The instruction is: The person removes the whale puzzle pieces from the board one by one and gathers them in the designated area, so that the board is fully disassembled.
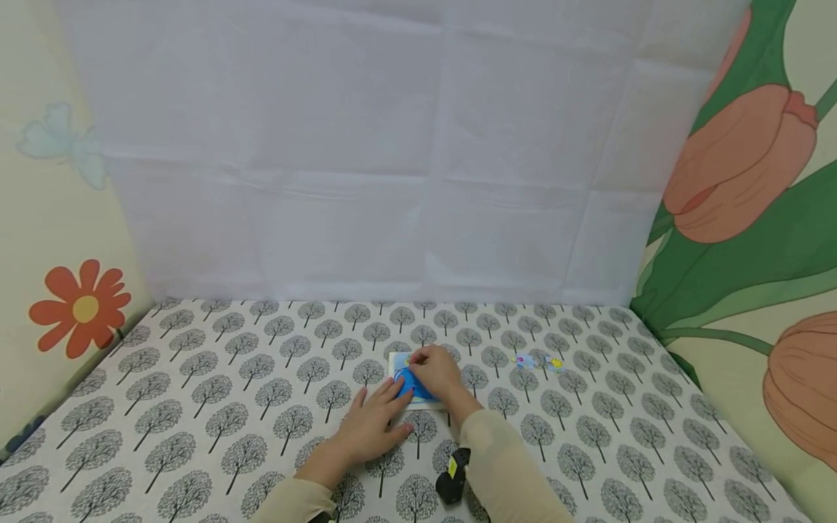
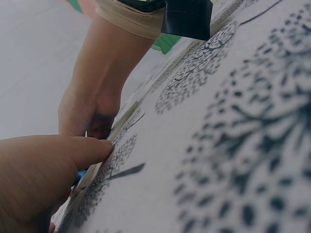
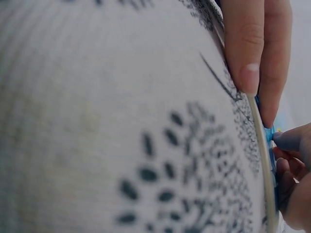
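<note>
A small flat puzzle board with a pale rim and a blue picture lies mid-table; in the right wrist view its rim is seen edge-on. My left hand rests on the board's left side, fingers spread and straight over the blue part. The curled fingers of my right hand pinch a small puzzle piece at the board's upper part, mostly hidden behind the fingers. Near those fingertips a bit of blue shows in the right wrist view. Two loose puzzle pieces, one bluish and one with a yellow sun, lie to the right.
A white cloth printed with dark trees covers the table. A white sheet hangs behind it, between walls with painted flowers. The black wrist strap shows beside the right sleeve.
</note>
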Available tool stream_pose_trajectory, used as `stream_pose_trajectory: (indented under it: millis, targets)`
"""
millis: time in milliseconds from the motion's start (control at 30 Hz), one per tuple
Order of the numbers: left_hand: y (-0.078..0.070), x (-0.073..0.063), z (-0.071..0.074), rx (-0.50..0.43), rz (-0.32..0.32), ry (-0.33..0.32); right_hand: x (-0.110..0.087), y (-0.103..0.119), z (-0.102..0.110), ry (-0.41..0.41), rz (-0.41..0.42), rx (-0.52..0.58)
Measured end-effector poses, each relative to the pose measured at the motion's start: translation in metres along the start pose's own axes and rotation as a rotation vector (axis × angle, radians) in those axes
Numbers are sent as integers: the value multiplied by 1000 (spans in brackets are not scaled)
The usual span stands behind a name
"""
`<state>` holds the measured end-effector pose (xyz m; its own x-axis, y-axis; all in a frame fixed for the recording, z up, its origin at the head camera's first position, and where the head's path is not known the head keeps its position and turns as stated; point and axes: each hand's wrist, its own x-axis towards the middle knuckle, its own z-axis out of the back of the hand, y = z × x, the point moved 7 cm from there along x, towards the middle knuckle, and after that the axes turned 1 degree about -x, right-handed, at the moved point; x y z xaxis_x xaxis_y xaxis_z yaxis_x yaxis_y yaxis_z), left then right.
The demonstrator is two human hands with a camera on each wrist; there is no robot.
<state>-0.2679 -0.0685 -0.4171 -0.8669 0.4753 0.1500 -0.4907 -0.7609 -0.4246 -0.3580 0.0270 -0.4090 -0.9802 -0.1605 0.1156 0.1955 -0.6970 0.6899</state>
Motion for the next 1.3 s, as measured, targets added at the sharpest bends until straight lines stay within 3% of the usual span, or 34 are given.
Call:
stream_pose_trajectory:
  millis: [367,733,1300]
  targets:
    - [0,0,1,13,-2,-2,-1,2,-1,-47,12,25]
    - [-1,1,1,12,-5,-8,2,-2,-4,-61,-35,33]
    - [-1,1,1,10,-7,2,0,1,-4,-30,8,76]
